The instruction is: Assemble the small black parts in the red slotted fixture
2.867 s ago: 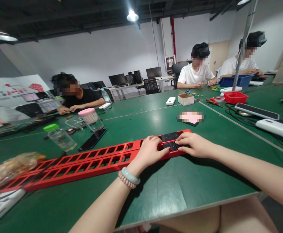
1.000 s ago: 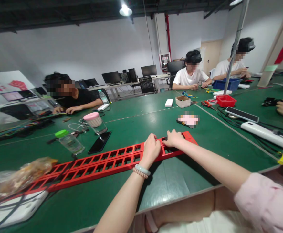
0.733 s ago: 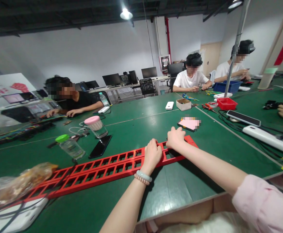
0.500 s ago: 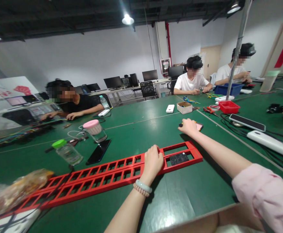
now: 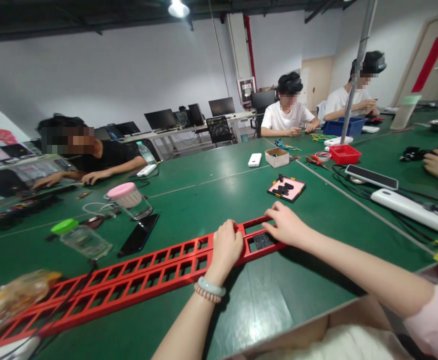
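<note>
My left hand (image 5: 227,246), with a bracelet on its wrist, is closed around the long red slotted frame (image 5: 129,274) near its right part. My right hand (image 5: 288,226) is over the right end of that frame, fingers bent; whatever they may hold is hidden. Just left of its thumb, a black rectangular block (image 5: 261,241) sits in one of the frame's openings. Beyond the right hand lies a shallow dark-edged tray with a pink base (image 5: 297,188), holding several small black parts (image 5: 283,189).
Left of centre lie a black phone (image 5: 139,235), a pink-lidded jar (image 5: 131,201) and a green-capped bottle (image 5: 86,240). A plastic bag (image 5: 16,300) covers the frame's left end. At right are a white power strip (image 5: 410,207), cables and a red bin (image 5: 345,154). Several people sit around.
My right hand has moved from the pink-based tray back to the red frame's right end, uncovering the tray. My left hand stays on the frame. The view has shifted slightly.
</note>
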A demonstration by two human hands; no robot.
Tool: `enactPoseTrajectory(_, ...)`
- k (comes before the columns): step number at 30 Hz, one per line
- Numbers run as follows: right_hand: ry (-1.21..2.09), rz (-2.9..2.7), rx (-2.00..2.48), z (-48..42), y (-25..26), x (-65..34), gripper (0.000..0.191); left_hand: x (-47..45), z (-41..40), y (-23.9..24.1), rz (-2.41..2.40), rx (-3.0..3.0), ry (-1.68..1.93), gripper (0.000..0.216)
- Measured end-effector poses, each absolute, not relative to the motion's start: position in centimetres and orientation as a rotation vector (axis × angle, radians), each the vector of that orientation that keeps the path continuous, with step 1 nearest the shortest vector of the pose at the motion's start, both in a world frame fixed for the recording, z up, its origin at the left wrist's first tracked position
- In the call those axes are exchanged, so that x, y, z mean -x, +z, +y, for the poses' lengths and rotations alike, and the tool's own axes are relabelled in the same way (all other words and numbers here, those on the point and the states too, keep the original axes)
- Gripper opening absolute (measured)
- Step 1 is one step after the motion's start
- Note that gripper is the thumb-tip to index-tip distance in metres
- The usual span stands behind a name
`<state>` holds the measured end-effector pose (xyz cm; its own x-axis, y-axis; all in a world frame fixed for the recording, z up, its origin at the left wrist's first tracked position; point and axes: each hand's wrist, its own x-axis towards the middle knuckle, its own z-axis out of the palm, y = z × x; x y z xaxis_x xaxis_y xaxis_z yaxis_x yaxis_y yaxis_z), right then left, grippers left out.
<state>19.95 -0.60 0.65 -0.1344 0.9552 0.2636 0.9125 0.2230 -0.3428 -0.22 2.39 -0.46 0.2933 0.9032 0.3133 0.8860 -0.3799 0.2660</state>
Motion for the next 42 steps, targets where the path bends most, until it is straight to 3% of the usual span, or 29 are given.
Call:
enactPoseTrajectory(6,0.275,-2.002,2.082,-4.4,0.6,-14.7,0.064,0.0,2.5,-0.6,1.734,-2.494,0.624,0.016)
enactPoseTrajectory(13,0.463,-1.781,2.354,-1.6,1.2,-12.7,0.058,0.2,2.4,-0.7,1.742,-2.532,0.599,0.015)
enactPoseTrajectory(20,0.076,-1.858,2.326,-0.6,4.6,-14.5,0.037,0.3,2.4,-0.6,1.747,-2.561,0.547,0.014)
enactPoseTrajectory(24,0.027,-1.737,2.274,3.3,4.7,-22.1,0.044,0.3,2.2,-0.4,1.761,-2.575,0.532,0.014)
enactPoseTrajectory(29,0.037,-1.51,2.29,9.3,1.1,-29.9,0.049,0.3,2.2,-0.3,1.796,-2.609,0.482,0.012)
enactPoseTrajectory(31,0.136,-1.433,2.27,11.1,-0.4,-31.0,0.046,0.4,2.2,-0.3,1.801,-2.607,0.469,0.011)
enactPoseTrajectory(35,0.113,-1.442,2.215,13.5,-2.2,-31.6,0.058,0.5,2.2,-0.3,1.819,-2.595,0.43,0.01)
enactPoseTrajectory(42,0.075,-1.464,2.29,15.6,-2.0,-30.3,0.065,0.5,2.1,-0.3,1.809,-2.593,0.424,0.011)
